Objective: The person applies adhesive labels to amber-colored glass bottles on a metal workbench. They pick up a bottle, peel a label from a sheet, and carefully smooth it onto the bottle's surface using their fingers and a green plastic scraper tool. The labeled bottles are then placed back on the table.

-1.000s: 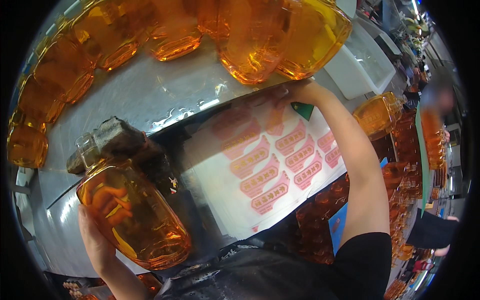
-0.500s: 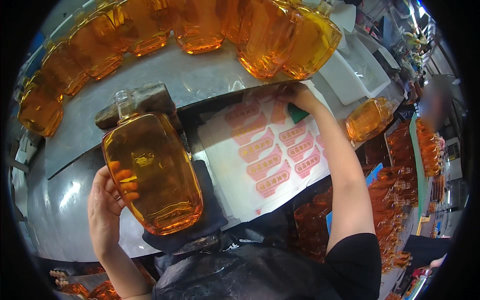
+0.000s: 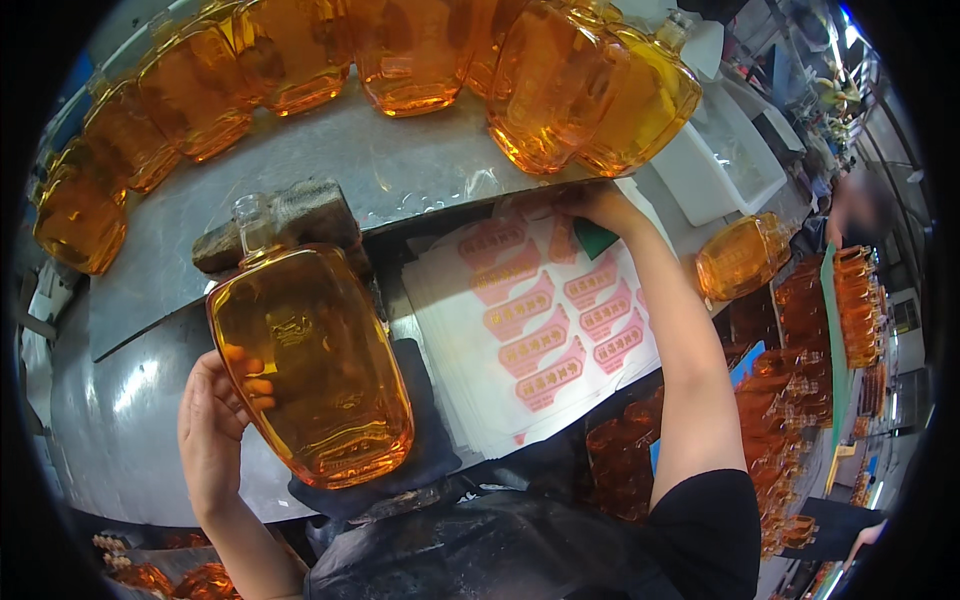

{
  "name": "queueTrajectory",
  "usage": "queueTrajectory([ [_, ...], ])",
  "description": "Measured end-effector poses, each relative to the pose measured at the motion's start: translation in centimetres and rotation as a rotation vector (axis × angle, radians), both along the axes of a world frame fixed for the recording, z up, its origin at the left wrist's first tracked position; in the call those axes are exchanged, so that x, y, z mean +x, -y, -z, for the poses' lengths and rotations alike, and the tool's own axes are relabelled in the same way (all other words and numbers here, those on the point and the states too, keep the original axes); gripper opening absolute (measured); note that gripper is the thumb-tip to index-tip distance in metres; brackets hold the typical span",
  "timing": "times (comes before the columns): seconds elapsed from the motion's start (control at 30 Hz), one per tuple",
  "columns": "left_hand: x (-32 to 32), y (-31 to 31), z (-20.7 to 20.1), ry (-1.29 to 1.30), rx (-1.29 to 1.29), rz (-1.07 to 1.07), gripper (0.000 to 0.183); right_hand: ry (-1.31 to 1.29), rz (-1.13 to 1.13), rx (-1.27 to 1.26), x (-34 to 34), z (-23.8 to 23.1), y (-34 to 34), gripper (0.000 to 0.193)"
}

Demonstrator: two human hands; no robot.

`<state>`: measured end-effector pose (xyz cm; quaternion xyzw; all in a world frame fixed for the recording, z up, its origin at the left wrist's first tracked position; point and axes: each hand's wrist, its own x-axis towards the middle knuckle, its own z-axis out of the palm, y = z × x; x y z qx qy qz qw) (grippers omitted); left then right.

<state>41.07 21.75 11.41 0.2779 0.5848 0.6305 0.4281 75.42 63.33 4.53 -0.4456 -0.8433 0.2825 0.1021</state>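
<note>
A large amber glass bottle [image 3: 320, 370] lies tilted back in front of me. Its clear neck leans on a worn block [image 3: 308, 210], and its base is on a dark cloth [image 3: 428, 400]. My left hand [image 3: 218, 405] grips the bottle's left edge, its fingertips showing through the glass. To the right is a stack of white sheets [image 3: 465, 400] printed with pink-and-gold labels [image 3: 532, 350]. At its far edge, my right hand [image 3: 598, 208] is closed around a flat green scraper-like piece [image 3: 594, 238]. Its fingertips touch the top sheet in shadow; whether they pinch a label is unclear.
Several amber bottles [image 3: 415, 60] stand in an arc along the far side of the metal table [image 3: 230, 160]. A white plastic bin [image 3: 705, 165] and a lying bottle [image 3: 740, 258] are at the right. Beyond them are rows of bottles [image 3: 860, 300] and another person [image 3: 850, 210].
The view has shifted slightly, so the bottle and sheets appear a little lower. Both hands keep about the same places, the left on the bottle and the right at the sheets' far edge.
</note>
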Motion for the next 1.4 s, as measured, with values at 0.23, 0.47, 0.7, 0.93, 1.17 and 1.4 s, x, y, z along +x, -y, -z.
queueTrajectory([
  [0.23, -0.7, -1.0, 0.8, 0.046, -0.014, -0.053, 0.04, -0.062, 0.068, -0.034, 0.3, -0.8, 0.4, 0.045],
  [0.47, -0.1, -3.2, -0.9, -0.577, 0.293, -0.259, 0.042, 0.217, -0.029, 0.718, 0.0, -1.6, 7.1, 0.019],
  [0.7, 2.9, -2.3, -3.8, -1.521, 0.059, 0.3, 0.047, -0.202, -0.242, 0.888, -3.4, -13.4, 19.8, 0.017],
  [0.93, 3.3, 2.9, -1.2, -1.029, 0.416, 0.27, 0.023, -0.496, -0.503, 0.315, -8.9, -21.5, 26.4, 0.007],
  [1.17, 2.2, 0.1, -2.7, -1.013, 0.359, -0.033, 0.03, -0.207, -0.697, -0.086, -18.9, -19.5, 22.5, 0.009],
  [1.4, 4.2, -2.1, -3.1, -0.983, 0.104, -0.008, 0.047, -0.083, -0.617, 0.817, -19.7, -17.3, 22.2, 0.013],
])
